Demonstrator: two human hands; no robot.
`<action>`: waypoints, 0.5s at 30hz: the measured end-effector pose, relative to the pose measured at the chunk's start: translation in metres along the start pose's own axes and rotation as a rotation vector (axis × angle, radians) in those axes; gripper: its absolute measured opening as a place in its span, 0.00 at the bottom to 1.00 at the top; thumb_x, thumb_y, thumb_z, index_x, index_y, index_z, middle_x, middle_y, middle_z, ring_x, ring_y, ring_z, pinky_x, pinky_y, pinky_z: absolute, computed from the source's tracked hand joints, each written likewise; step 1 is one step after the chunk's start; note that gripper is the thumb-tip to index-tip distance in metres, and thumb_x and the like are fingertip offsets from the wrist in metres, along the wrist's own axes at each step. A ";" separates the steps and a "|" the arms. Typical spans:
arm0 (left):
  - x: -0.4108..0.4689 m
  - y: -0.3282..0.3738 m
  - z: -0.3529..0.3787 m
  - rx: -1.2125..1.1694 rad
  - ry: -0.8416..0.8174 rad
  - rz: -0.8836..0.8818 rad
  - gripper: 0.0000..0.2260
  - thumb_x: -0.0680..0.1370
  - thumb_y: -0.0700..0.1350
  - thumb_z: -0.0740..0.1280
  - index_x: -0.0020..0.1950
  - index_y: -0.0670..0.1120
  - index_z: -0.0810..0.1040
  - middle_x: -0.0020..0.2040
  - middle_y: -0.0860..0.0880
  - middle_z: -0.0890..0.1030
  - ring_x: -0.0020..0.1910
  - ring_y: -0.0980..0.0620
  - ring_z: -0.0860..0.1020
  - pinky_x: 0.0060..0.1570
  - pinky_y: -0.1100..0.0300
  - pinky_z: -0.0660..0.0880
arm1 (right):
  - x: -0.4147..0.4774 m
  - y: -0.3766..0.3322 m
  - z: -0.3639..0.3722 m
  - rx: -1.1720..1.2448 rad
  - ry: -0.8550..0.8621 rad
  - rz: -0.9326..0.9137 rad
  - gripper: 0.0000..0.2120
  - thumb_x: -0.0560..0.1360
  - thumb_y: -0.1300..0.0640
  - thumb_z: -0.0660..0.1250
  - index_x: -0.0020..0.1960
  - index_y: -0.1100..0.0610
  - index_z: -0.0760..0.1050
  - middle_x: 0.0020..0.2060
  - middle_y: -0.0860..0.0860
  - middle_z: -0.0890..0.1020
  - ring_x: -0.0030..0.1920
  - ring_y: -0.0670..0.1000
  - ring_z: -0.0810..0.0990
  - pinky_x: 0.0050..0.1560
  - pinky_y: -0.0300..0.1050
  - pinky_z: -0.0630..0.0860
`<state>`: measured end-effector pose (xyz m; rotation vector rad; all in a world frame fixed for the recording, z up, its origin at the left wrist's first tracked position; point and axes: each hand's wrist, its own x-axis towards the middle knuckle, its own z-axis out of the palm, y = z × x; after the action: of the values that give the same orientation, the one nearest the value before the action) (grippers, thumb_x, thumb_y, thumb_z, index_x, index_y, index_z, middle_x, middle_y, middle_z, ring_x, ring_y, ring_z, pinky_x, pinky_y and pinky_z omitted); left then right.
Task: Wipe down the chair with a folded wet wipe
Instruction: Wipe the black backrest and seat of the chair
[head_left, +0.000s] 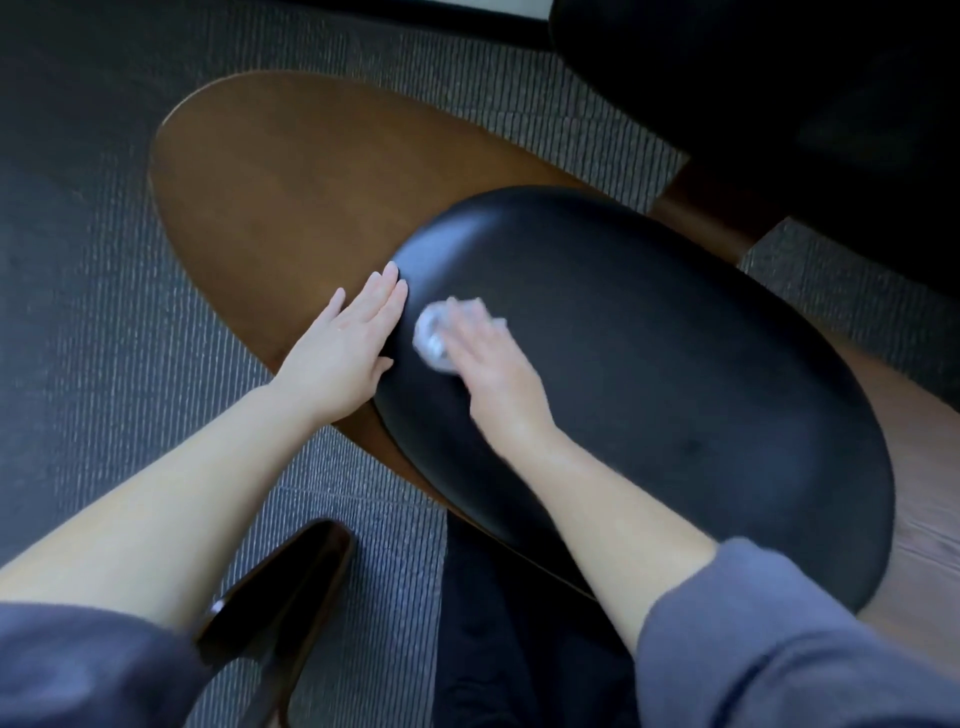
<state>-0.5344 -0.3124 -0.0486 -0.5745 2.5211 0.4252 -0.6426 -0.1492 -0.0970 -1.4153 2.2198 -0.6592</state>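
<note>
The chair has a black oval padded cushion (649, 374) mounted on a curved brown wooden shell (291, 182). My right hand (488, 364) lies on the cushion's left part, pressing a white wet wipe (434, 335) against the black surface; the hand and wipe are motion-blurred, and the wipe shows past the fingers. My left hand (345, 348) rests flat with fingers together against the cushion's left edge, over the wood. It holds nothing.
Grey striped carpet (104, 312) surrounds the chair. A dark glossy wooden chair leg or arm (280, 603) stands at the bottom centre. Another black padded piece (805, 114) fills the top right corner. Wood flooring (924, 493) shows at the right.
</note>
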 end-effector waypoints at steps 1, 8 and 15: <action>0.000 0.000 0.000 -0.006 -0.002 -0.002 0.37 0.78 0.40 0.67 0.80 0.42 0.47 0.81 0.46 0.44 0.80 0.48 0.48 0.76 0.47 0.51 | 0.013 0.013 -0.006 0.004 0.050 0.136 0.26 0.74 0.74 0.56 0.72 0.63 0.66 0.71 0.59 0.68 0.69 0.63 0.67 0.67 0.57 0.68; -0.002 0.005 -0.002 -0.075 0.021 -0.012 0.36 0.76 0.37 0.65 0.80 0.42 0.50 0.81 0.46 0.46 0.79 0.47 0.50 0.76 0.46 0.51 | -0.034 0.012 -0.008 -0.051 -0.139 -0.134 0.25 0.79 0.68 0.42 0.68 0.65 0.71 0.69 0.60 0.70 0.69 0.62 0.67 0.69 0.53 0.63; 0.004 0.005 -0.001 -0.194 0.059 -0.063 0.38 0.77 0.40 0.66 0.80 0.40 0.47 0.80 0.46 0.43 0.79 0.49 0.45 0.75 0.53 0.48 | 0.052 0.028 -0.022 -0.064 0.013 0.185 0.24 0.77 0.64 0.50 0.71 0.55 0.65 0.68 0.53 0.69 0.65 0.56 0.70 0.58 0.51 0.72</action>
<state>-0.5404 -0.3096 -0.0486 -0.7479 2.5258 0.6422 -0.6960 -0.1823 -0.1011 -1.2181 2.3657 -0.5396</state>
